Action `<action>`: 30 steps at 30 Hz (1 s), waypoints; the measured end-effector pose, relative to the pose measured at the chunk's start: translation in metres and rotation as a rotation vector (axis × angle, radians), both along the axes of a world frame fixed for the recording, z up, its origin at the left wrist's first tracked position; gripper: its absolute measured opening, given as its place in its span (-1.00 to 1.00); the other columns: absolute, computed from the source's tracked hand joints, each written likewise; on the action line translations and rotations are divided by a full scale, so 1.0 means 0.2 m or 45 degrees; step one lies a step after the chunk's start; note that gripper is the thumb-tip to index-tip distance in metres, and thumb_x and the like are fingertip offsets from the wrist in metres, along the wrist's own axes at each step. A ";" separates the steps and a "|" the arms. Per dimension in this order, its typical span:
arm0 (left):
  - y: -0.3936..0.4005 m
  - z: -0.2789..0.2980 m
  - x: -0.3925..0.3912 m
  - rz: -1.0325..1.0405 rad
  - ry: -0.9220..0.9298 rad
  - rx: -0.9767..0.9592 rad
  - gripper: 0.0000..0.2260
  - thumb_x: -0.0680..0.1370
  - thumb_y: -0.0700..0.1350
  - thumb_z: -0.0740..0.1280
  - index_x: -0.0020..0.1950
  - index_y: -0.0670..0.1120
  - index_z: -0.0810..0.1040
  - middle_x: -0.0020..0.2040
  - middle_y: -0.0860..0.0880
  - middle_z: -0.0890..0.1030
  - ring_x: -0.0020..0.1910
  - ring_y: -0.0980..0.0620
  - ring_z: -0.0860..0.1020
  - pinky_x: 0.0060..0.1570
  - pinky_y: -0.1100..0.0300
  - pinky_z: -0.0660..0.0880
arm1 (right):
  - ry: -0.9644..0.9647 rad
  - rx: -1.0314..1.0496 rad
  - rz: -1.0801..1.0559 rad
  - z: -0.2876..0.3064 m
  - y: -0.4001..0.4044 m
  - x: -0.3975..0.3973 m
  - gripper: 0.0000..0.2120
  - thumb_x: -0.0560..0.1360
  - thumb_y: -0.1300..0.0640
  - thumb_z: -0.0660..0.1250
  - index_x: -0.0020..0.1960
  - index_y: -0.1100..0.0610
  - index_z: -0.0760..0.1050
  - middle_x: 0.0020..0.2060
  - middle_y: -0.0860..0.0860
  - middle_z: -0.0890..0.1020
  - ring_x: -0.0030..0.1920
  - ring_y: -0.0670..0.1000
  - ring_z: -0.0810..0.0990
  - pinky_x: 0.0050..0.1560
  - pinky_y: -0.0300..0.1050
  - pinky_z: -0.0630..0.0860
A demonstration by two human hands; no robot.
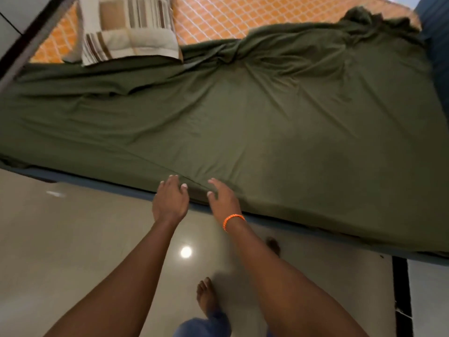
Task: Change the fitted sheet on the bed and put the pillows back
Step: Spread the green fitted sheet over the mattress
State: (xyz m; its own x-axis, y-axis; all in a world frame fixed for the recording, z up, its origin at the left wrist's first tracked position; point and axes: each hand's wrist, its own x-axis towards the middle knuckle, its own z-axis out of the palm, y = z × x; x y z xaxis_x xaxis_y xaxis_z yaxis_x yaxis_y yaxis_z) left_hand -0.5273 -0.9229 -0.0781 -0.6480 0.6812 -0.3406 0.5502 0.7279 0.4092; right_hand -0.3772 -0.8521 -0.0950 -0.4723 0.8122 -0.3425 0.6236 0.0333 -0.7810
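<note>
Loosely spread, both the left hand (170, 198) and right hand (222, 198) reach the green sheet's (243, 122) near edge.

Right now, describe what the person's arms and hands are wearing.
Both forearms are bare, with no sleeves showing. The right hand has an orange braided bracelet at its wrist. The left hand wears nothing on hand or wrist. The fingers have pale nails.

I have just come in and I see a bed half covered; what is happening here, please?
A person is fitting a green sheet on the mattress. Both hands, left hand and right hand, reach open to its near edge. The far side is bunched, the orange mattress bare there. One striped pillow lies at the far corner.
</note>
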 end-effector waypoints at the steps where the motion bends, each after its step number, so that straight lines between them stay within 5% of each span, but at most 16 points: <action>1: 0.01 0.01 -0.01 -0.020 -0.020 0.047 -0.61 0.69 0.03 0.14 0.38 -0.18 0.49 0.34 -0.22 0.57 0.35 -0.28 0.47 0.30 -0.17 0.46 | -0.003 -0.004 -0.097 0.00 0.02 -0.01 -0.61 0.61 0.23 0.30 0.44 0.14 0.52 0.44 0.08 0.53 0.47 0.07 0.45 0.46 -0.21 0.25; 6: 0.18 -0.14 0.02 -0.102 -0.052 0.211 -0.59 0.73 -0.03 0.19 0.54 -0.18 0.43 0.52 -0.16 0.47 0.53 -0.18 0.38 0.53 -0.08 0.32 | -0.130 0.185 -0.343 -0.26 0.18 0.05 -0.58 0.61 0.25 0.30 0.47 0.21 0.47 0.53 0.12 0.42 0.55 0.14 0.34 0.56 -0.06 0.19; 11: 0.48 -0.37 0.09 -0.420 -0.026 0.194 -0.54 0.75 0.03 0.12 0.64 -0.06 0.28 0.69 -0.02 0.19 0.68 -0.03 0.10 0.64 -0.05 0.11 | -0.503 0.525 -0.434 -0.56 0.39 0.15 -0.43 0.64 0.12 0.24 0.62 0.20 0.24 0.65 0.12 0.18 0.64 0.17 0.14 0.59 0.13 0.15; 16: 0.74 -0.60 0.14 -0.804 -0.027 0.192 -0.53 0.76 0.02 0.01 0.69 0.03 0.19 0.72 0.09 0.05 0.70 0.02 -0.03 0.66 -0.10 0.03 | -0.839 0.498 -0.534 -0.70 0.50 0.11 -0.38 0.70 -0.06 0.04 0.67 0.20 0.05 0.67 0.13 0.09 0.66 0.17 0.04 0.60 0.28 0.08; 23: 0.86 -0.69 -0.27 -0.455 0.059 0.064 -0.48 0.75 0.09 -0.06 0.73 0.09 -0.01 0.72 0.16 -0.06 0.69 0.11 -0.12 0.66 -0.07 -0.04 | -0.909 0.530 -0.211 -0.75 0.65 -0.57 -0.33 0.72 -0.16 -0.04 0.69 0.16 -0.09 0.69 0.09 -0.07 0.68 0.13 -0.10 0.62 0.26 0.02; 30: 0.82 -0.71 -1.29 -0.222 0.243 -0.095 -0.47 0.74 0.04 0.00 0.72 0.17 -0.01 0.73 0.12 -0.03 0.70 -0.03 -0.03 0.64 -0.15 0.03 | -0.612 0.564 0.249 -0.72 0.78 -1.56 -0.35 0.71 -0.16 -0.02 0.70 0.09 -0.08 0.69 0.04 -0.09 0.67 0.10 -0.18 0.64 0.20 -0.10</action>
State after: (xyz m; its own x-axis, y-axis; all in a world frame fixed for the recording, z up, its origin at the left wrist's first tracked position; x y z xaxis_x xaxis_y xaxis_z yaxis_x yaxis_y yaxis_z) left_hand -0.7859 -0.7592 -0.2202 -0.5805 0.7656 -0.2772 0.7318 0.6398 0.2347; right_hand -0.6886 -0.6970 -0.2397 -0.5030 0.8394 -0.2059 0.8480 0.4333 -0.3052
